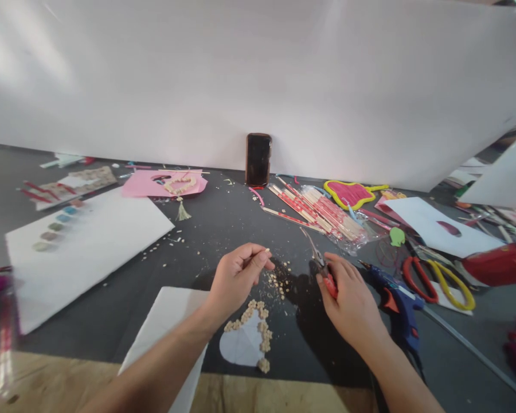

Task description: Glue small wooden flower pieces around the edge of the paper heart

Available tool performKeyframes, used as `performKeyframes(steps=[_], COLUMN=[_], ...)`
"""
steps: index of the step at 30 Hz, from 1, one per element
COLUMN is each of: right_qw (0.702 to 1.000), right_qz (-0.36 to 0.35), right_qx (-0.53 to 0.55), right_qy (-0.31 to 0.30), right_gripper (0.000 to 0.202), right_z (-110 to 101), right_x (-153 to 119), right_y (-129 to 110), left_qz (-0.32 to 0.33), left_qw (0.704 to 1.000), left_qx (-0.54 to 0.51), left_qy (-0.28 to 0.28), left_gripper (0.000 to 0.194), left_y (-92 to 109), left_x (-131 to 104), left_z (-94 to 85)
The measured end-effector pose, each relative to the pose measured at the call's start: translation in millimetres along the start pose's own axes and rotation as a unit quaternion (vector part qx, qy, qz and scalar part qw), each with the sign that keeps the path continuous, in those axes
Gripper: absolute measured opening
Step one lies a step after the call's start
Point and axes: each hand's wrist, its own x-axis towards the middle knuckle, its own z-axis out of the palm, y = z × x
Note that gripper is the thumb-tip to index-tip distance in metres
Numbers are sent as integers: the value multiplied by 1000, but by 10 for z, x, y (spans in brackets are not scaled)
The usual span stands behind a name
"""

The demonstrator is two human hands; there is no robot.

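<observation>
My left hand [243,274] pinches a small pale wooden piece [267,250] between thumb and fingertips. To its right, my right hand [341,287] is wrapped round pliers [320,259] with red handles, whose jaws point up and away. Below my left hand lies a white paper heart [243,342]; small wooden pieces in flower-like clusters [265,337] line its top and right edge. Loose cut wooden pieces [278,284] and crumbs are scattered on the dark table between my hands.
A blue glue gun [398,298] and scissors [419,279] lie at right. Striped sticks in plastic [327,212] are behind my hands, near a phone [258,159] leaning on the white wall. White boards [86,246] cover the left, with a pink card [141,183] behind.
</observation>
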Motion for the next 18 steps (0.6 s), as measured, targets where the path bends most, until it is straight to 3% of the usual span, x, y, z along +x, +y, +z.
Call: performKeyframes(steps=[5,11,14,18], right_qw=[999,998,995,991], right_qz=[9,47,75,85], right_qx=[-35,20,4,-33], right_qy=[-14,-23,-61,-98], right_gripper=[20,19,18,33], right_z=[111,-34,-62,-11], right_x=[-8,10,10,3], right_y=[106,-47,-115,-153], left_qz=[7,3,5,15], left_qw=[1000,1000,1000,1000], left_qx=[20,22,15,-2], left_qy=[-5,-4,-1,0], left_gripper=[22,21,22,25], left_y=[20,34,26,6], left_x=[-17,-35,-44,-43], left_z=[6,4,10,7])
